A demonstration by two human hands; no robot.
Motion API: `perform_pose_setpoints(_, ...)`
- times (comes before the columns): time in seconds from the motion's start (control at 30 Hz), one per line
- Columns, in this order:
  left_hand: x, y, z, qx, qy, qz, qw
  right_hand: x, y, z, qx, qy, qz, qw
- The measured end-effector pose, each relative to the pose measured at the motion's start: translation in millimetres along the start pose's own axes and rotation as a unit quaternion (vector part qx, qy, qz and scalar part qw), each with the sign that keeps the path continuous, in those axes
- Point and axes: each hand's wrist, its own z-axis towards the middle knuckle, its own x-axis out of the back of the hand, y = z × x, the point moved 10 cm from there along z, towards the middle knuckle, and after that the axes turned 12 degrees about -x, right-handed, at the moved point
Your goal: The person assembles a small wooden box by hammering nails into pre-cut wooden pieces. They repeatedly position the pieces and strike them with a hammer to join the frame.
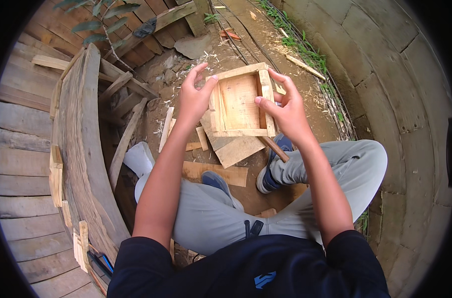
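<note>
A shallow open wooden box (240,104) of pale, rough-cut wood is held up between my hands, its hollow side facing me. My left hand (196,94) steadies the upper left corner, thumb on the rim and fingers raised behind. My right hand (287,105) grips the right wall, with the thumb over the inner edge and the fingers on the outside. Beneath the box a brown wooden tool handle (275,149) sticks out; its other end is hidden. Flat boards (239,151) lie on the ground under the box.
To my left stands a thick weathered plank (82,139) with wood offcuts (56,174) along it. A concrete block wall (390,89) rises on the right. Shavings and scrap strips (166,130) litter the dirt. Black cables (243,32) run at the back, near a leafy plant (107,25).
</note>
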Motion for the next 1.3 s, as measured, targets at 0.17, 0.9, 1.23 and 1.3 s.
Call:
perform_pose_setpoints(0.17, -30.1, 18.2, -5.7, 0.001, -0.241, -0.017, 0.970, -3.2, 21.3, -0.1, -0.048, -0.086, -0.058, 0.993)
perform_pose_setpoints(0.9, -13.3, -109.6, -6.9, 0.106, -0.121, 0.284, 0.945, 53.2, 217.7, 11.1, -0.243, 0.052, -0.553, 0.795)
perform_pose_setpoints(1.23, -85.1, -113.1, -20.3, 0.038, -0.153, 0.208, 0.965, 85.1, 120.2, -15.2, -0.295, 0.180, -0.182, 0.920)
perform_pose_setpoints(1.3, -84.6, -119.2, -19.9, 0.003, -0.133, 0.217, 0.967, 87.3, 105.5, -19.0, -0.271, 0.177, -0.189, 0.927)
